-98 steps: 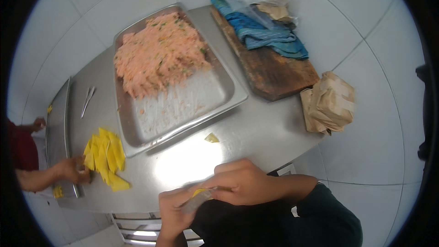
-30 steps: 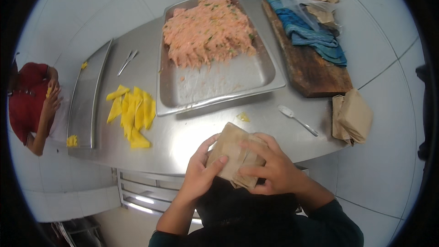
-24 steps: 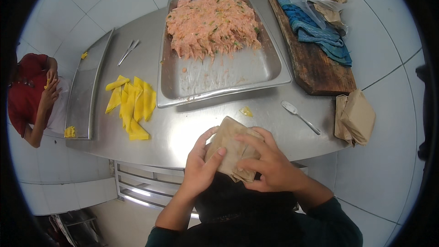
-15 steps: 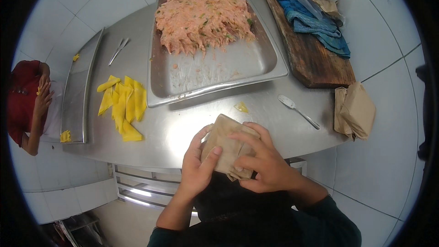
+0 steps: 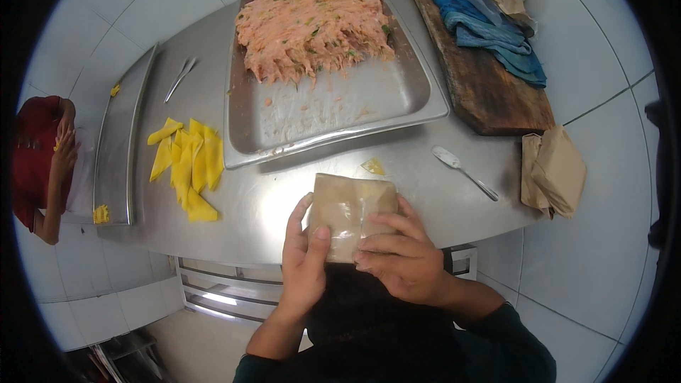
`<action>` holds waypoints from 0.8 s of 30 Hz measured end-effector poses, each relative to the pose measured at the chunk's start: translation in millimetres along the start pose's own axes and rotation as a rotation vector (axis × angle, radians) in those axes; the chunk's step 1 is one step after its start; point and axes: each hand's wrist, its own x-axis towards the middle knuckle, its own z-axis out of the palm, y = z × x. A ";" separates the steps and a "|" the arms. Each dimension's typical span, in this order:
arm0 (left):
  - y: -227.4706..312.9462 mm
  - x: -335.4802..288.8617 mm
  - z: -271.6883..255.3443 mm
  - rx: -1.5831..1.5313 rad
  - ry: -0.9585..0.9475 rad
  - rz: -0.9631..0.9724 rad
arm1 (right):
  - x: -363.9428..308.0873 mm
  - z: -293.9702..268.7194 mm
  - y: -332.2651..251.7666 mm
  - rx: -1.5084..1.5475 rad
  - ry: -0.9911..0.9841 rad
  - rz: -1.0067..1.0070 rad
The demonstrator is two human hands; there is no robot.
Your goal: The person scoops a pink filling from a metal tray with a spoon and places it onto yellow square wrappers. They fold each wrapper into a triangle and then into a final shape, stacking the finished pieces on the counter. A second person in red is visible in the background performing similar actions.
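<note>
Between my two hands, over the table's front edge, is a squarish brown paper packet (image 5: 344, 195) with shiny patches on its face. My left hand (image 5: 305, 255) grips its left side, thumb on the front. On the right side my right hand (image 5: 401, 255) holds it with the fingers laid across the paper. Just beyond it lies a small yellow scrap (image 5: 373, 166). A spoon (image 5: 464, 171) with white residue rests to the right. Folded yellow wrappers (image 5: 188, 163) lie in a loose pile at the left.
A deep metal pan (image 5: 333, 128) holds a pink minced mixture (image 5: 312, 25). Right of it are a wooden board (image 5: 489, 110), a blue cloth (image 5: 482, 35) and another brown paper packet (image 5: 557, 170). Leftward lie a fork and spoon (image 5: 180, 79), a flat tray (image 5: 120, 149) and a person in red (image 5: 42, 149).
The packet has turned from tilted to nearly upright and its front now faces me more squarely. My right fingers have shifted lower along its right side.
</note>
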 end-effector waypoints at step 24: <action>10.7 3.4 -21.9 -0.410 -0.084 -0.416 | 23.2 -49.2 4.7 0.145 0.121 0.129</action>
